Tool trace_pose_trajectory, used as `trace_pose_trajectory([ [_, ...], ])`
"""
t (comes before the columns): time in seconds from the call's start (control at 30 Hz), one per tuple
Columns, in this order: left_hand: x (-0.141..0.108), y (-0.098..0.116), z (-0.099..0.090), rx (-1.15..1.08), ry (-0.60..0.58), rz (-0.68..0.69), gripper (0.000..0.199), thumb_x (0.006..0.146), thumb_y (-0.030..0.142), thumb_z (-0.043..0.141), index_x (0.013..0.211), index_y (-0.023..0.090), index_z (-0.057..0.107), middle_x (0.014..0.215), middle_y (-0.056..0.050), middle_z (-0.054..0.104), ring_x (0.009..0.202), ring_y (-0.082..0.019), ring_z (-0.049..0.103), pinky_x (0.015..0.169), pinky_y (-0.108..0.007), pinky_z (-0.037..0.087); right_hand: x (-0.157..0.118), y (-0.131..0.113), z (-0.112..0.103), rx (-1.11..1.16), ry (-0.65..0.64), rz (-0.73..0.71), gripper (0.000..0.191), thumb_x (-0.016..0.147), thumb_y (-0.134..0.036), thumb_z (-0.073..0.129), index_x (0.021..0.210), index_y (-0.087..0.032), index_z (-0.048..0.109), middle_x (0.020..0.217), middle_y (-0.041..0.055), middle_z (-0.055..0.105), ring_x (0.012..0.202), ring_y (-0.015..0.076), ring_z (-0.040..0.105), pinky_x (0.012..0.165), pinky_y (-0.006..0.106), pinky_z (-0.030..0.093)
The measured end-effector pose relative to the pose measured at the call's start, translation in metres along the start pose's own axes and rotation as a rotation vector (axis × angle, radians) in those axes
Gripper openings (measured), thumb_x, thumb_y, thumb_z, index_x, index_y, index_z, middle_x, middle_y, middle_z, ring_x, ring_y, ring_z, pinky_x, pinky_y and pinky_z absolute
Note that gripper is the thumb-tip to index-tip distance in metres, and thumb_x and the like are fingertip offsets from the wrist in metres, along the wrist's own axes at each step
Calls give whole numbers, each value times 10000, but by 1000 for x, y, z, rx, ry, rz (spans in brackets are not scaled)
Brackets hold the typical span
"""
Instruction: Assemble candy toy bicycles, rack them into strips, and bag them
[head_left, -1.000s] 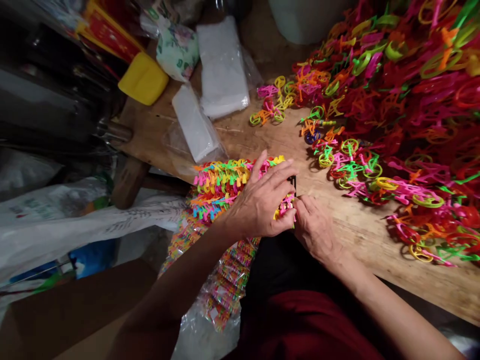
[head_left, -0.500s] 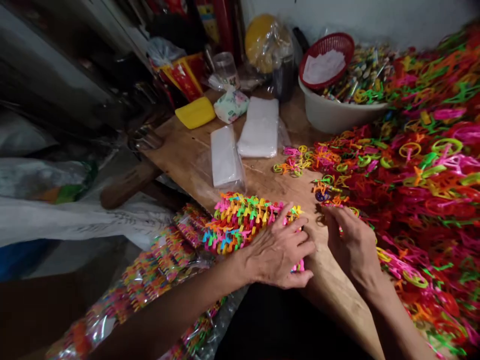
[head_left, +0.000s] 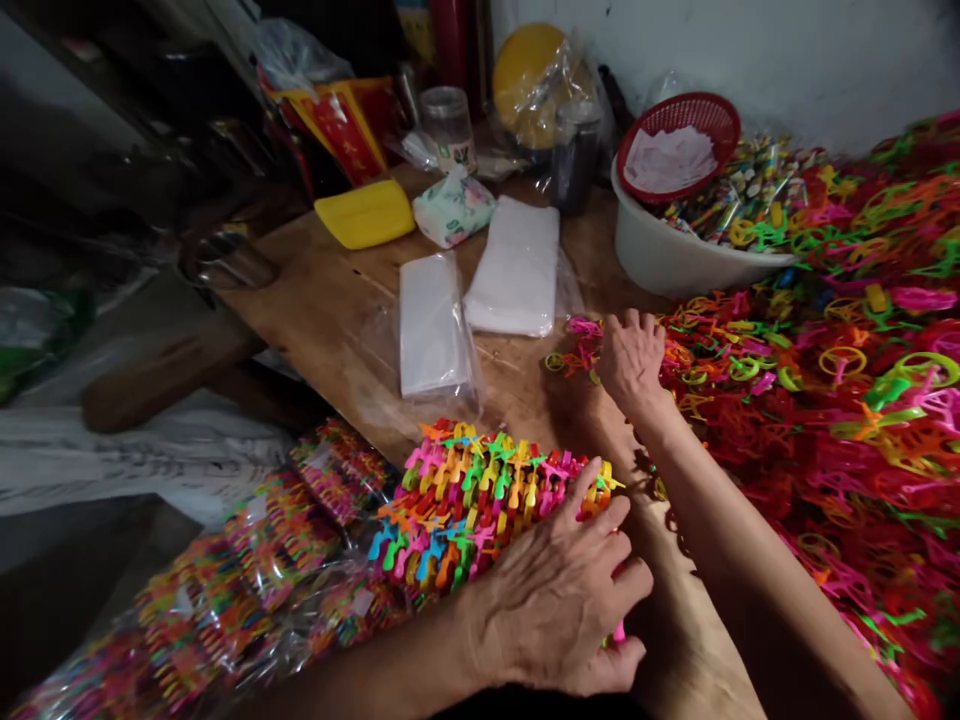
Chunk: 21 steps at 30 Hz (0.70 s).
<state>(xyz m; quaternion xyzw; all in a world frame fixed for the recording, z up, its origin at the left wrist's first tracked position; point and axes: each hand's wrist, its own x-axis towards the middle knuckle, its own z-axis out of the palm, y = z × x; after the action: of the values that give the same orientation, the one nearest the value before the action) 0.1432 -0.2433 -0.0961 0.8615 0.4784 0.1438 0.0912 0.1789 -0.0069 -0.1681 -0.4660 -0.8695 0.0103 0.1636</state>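
Observation:
My left hand point(head_left: 561, 590) rests with curled fingers on the near end of a packed row of small coloured plastic toy bicycles point(head_left: 480, 495) at the wooden table's front edge. My right hand point(head_left: 631, 362) is stretched forward, palm down, with its fingers on loose toy bicycles point(head_left: 581, 345) at the left fringe of a big heap of them point(head_left: 847, 380). Whether the right hand grips one I cannot tell. The heap covers the table's right side.
Two stacks of clear bags point(head_left: 431, 325) point(head_left: 517, 265) lie mid-table. A white basin point(head_left: 675, 255) with a red basket point(head_left: 679, 145) stands at the back, beside a yellow block point(head_left: 366, 213), a tissue pack point(head_left: 452, 208) and jars. Bagged bicycle rows point(head_left: 247, 590) lie off the table's left edge.
My right hand left the row beside my left hand and reached forward to the loose bicycles at the heap's edge. The view tilted up, showing the back of the table.

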Motion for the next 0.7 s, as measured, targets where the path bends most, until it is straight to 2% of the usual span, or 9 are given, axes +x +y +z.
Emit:
trace_pose_trajectory([
  [0.07, 0, 0, 0, 4, 4, -2, 293, 872, 459, 592, 930, 181, 665, 859, -61, 681, 1184, -325, 610, 1251, -612, 222, -6, 7, 1, -44, -44, 0, 317, 904, -138, 424, 1074, -124, 691, 1113, 236, 642, 1042, 352, 555, 884, 500, 402],
  [0.13, 0, 0, 0, 8, 7, -1, 284, 871, 454, 595, 916, 182, 662, 843, -59, 679, 1163, -324, 619, 1245, -616, 235, -13, 11, -5, -58, -127, -59, 317, 874, -133, 460, 1079, -129, 701, 1129, 233, 649, 1029, 347, 571, 899, 515, 401],
  [0.23, 0, 0, -1, 4, 8, 5, 270, 875, 448, 594, 887, 186, 657, 836, -60, 684, 1152, -316, 622, 1237, -617, 255, -21, 20, -29, 42, -225, -183, 350, 846, -115, 468, 1095, -156, 711, 1117, 187, 676, 948, 294, 605, 895, 481, 418],
  [0.27, 1, 0, -1, 3, 8, 7, 264, 879, 444, 592, 884, 187, 656, 840, -60, 688, 1162, -314, 618, 1238, -617, 254, -21, 26, -40, 100, -203, -211, 372, 855, -113, 449, 1119, -161, 707, 1129, 174, 680, 933, 272, 611, 882, 448, 429],
  [0.33, 1, 1, -2, 0, 4, 3, 249, 884, 429, 593, 885, 188, 657, 848, -57, 694, 1182, -310, 612, 1246, -617, 240, -22, 43, -64, 181, -75, -231, 392, 896, -128, 403, 1149, -158, 701, 1161, 161, 679, 941, 239, 611, 835, 378, 440],
  [0.4, 2, 1, -2, -6, -3, -10, 229, 875, 409, 603, 887, 187, 659, 841, -49, 695, 1189, -307, 614, 1257, -620, 218, -27, 63, -87, 130, 7, -199, 353, 934, -174, 387, 1044, -159, 722, 1048, 140, 700, 878, 219, 597, 760, 342, 418],
  [0.5, 2, 2, -1, -8, -11, -15, 217, 869, 398, 606, 881, 189, 660, 843, -48, 702, 1182, -303, 621, 1262, -627, 205, -49, 85, -108, -26, -73, -126, 292, 924, -220, 435, 793, -185, 693, 750, 70, 656, 655, 172, 493, 630, 322, 322],
  [0.6, 2, 2, 0, 3, -4, -6, 233, 878, 418, 601, 887, 194, 663, 863, -49, 710, 1182, -306, 620, 1262, -635, 204, -76, 88, -101, -62, -213, -176, 263, 900, -215, 474, 722, -192, 666, 725, 62, 650, 658, 169, 478, 630, 324, 308],
  [0.7, 3, 3, 0, 18, -15, -13, 229, 880, 417, 600, 860, 195, 654, 858, -40, 703, 1178, -304, 616, 1263, -644, 200, -89, 80, -76, -99, -307, -245, 218, 875, -174, 509, 796, -173, 713, 876, 127, 691, 870, 243, 549, 776, 384, 366],
])
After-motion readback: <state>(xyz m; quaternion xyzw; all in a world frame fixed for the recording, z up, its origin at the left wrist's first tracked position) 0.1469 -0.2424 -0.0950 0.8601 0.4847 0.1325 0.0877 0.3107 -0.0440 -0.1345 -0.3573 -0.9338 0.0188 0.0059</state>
